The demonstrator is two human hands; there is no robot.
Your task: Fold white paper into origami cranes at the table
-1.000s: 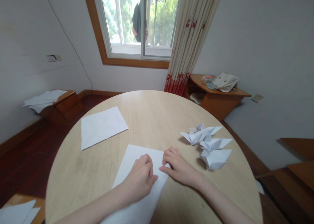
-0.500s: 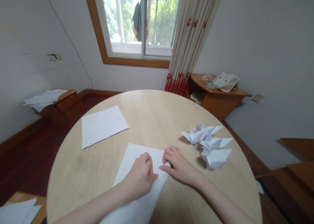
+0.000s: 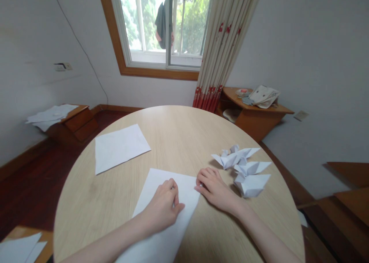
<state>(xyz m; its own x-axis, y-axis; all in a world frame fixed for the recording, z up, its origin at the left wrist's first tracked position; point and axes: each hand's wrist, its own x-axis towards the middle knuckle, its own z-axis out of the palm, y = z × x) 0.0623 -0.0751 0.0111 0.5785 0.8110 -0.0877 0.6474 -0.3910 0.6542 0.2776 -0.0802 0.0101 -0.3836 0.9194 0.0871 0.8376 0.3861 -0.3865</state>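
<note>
the fingers of the left hand point(image 3: 164, 205) are curled under, and the hand rests on a big flat white paper sheet point(image 3: 170, 240). the tips are hidden, so i cannot tell if they hold anything. the right hand point(image 3: 211, 188) is bent over the sheet's far right corner, thumb close to the fingers. i cannot tell if it pinches that corner or just touches it.

the sheet lies in front of the person, on a round, pale wooden table point(image 3: 178, 136). its long side seems to run away from the person, with the far end leaning right. its near end goes out of sight. i see no fold across the part that shows, so the work on it looks hardly begun to me.

to the right of the sheet, past the right hand, sits a bunch of white folded paper shapes with pointy ends point(image 3: 252, 185). those look finished. to the left of the sheet, and farther off, lies a flat white four-sided piece of paper point(image 3: 121, 149). no hand is on it, and it looks unused.
</note>
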